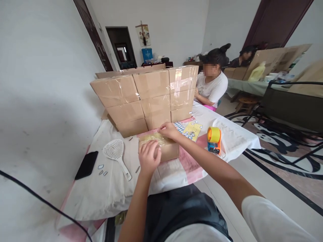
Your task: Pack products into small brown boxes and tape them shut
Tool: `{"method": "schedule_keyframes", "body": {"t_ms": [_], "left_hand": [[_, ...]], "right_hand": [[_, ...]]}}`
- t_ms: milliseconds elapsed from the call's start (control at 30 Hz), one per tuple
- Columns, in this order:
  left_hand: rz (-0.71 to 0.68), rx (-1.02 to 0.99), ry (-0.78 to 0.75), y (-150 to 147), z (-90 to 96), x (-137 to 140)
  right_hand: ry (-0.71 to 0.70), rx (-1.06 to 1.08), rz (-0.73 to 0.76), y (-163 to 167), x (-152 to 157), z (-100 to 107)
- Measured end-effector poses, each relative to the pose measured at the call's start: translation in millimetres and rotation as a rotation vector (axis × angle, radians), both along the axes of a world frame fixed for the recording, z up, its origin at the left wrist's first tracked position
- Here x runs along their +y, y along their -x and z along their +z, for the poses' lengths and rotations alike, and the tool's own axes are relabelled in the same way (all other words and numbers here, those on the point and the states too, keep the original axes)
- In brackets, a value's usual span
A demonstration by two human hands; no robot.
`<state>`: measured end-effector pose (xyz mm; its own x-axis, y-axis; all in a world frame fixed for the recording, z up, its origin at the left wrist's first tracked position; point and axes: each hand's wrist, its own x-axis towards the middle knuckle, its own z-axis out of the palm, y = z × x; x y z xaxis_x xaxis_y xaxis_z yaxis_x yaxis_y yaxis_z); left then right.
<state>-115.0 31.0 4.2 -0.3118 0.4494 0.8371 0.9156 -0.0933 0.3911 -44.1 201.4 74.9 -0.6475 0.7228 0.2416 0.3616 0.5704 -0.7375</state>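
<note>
- So the small brown cardboard box (pixel 169 153) is sitting right around the center of the frame, with shiny clear tape (pixel 163 140) running over its top.
- Left hand (pixel 149 155) is resting on the box's left end, fingers loosely bent and not clenching anything.
- Right hand (pixel 169 131) is reaching across to the far edge of the box, fingertips bunching close together there; can't tell if they're pinching tape or just pressing.
- Right behind, a stack of taped brown cardboard boxes (pixel 155 104) is standing upper center, showing three rows of three.
- A white plastic skimmer with a perforated head (pixel 114 149) is lying left of center, and a flat black rectangular item (pixel 87 164) is sitting farther left.
- Right of center, a yellow tape roll (pixel 214 134) is sitting in an orange-and-blue dispenser (pixel 214 147), well apart from the hands.
- All of that is resting on the tabletop, which a white-and-pink cloth (pixel 161 179) is covering.
- Upper right, a person in a white top (pixel 217 85) is sitting beyond the stack.
</note>
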Motion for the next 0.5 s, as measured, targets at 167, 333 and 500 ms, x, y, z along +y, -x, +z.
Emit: {"method": "schedule_keyframes", "body": {"t_ms": [167,333,500], "left_hand": [[0.113,0.212,0.23,-17,-23.1,3],[0.147,0.22,0.222,-20,-30.3,0],[0.158,0.215,0.186,-21,-32.7,2]], "right_hand": [[-0.13,-0.117,-0.036,-3,1,-10],[-0.153,-0.202,-0.031,-2,17,-17],[-0.119,-0.101,-0.092,-29,56,-19]]}}
